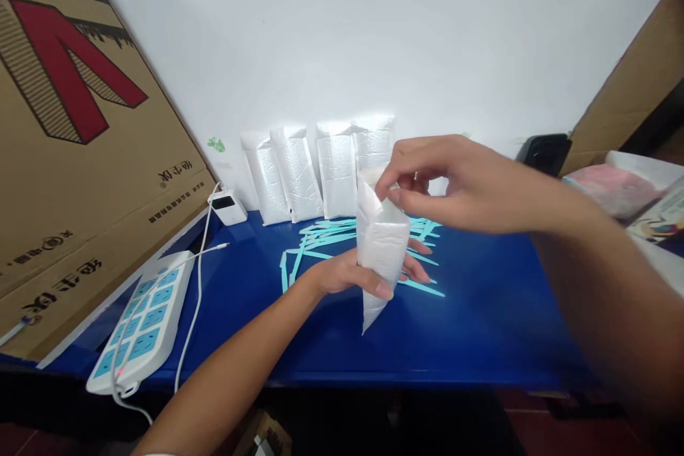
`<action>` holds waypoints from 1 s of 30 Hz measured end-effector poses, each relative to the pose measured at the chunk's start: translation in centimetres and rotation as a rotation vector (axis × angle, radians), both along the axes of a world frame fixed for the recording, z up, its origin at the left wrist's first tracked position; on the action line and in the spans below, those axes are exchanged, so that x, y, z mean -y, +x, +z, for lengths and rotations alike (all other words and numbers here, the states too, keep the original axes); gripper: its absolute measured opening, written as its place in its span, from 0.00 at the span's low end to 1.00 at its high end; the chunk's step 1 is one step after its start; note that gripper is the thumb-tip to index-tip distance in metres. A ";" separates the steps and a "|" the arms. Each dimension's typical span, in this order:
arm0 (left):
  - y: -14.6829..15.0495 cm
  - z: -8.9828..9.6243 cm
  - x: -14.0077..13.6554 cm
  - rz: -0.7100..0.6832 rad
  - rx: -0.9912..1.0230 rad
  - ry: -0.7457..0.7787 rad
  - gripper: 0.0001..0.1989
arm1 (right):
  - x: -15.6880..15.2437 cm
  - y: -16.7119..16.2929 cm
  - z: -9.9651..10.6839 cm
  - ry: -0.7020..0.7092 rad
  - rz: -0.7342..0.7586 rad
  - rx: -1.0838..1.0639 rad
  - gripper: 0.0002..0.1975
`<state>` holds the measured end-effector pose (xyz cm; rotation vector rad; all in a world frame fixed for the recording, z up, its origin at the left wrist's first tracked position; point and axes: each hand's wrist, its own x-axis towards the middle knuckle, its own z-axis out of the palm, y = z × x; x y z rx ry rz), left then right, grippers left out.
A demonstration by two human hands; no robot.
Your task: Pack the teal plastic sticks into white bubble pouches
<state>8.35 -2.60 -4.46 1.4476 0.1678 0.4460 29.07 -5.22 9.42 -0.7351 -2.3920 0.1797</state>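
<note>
A white padded bubble mailer (382, 249) is held up over the blue table, its bottom corner tilted down. My left hand (368, 278) grips it from below, with the thumb across the front and the other fingers behind. At the mailer's top, my right hand (427, 182) has its thumb and index finger pinched at the flap. Whether the mailer holds anything inside is hidden. Behind it, several similar bubble mailers (296, 174) lean upright against the wall. Thin light-blue strips (325, 235) lie in a loose pile on the table, partly covered by my hands.
A white power strip (144, 320) with cables lies at the table's left, near a small white device (227, 206). A large cardboard box (96, 157) stands on the left. To the right are a black object (545, 153) and a pink packet (614, 189). The blue table (481, 328) ends at the front edge.
</note>
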 end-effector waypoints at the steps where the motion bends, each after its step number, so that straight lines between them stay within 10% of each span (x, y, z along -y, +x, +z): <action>1: 0.1 -0.3 -0.2 -0.014 -0.016 -0.014 0.41 | -0.2 0.4 0.6 -0.021 0.039 0.070 0.09; 10: -0.7 -0.8 -1.3 0.159 0.008 -0.229 0.37 | -2.7 4.0 1.2 -0.089 0.042 0.132 0.11; 21: -0.1 -1.5 -1.6 0.623 -0.196 0.101 0.26 | -4.4 4.3 1.1 -0.065 -0.168 -0.326 0.16; 30: -1.9 0.1 -3.0 0.877 -0.216 0.221 0.31 | -11.4 12.8 -13.3 -0.249 -0.351 0.234 0.23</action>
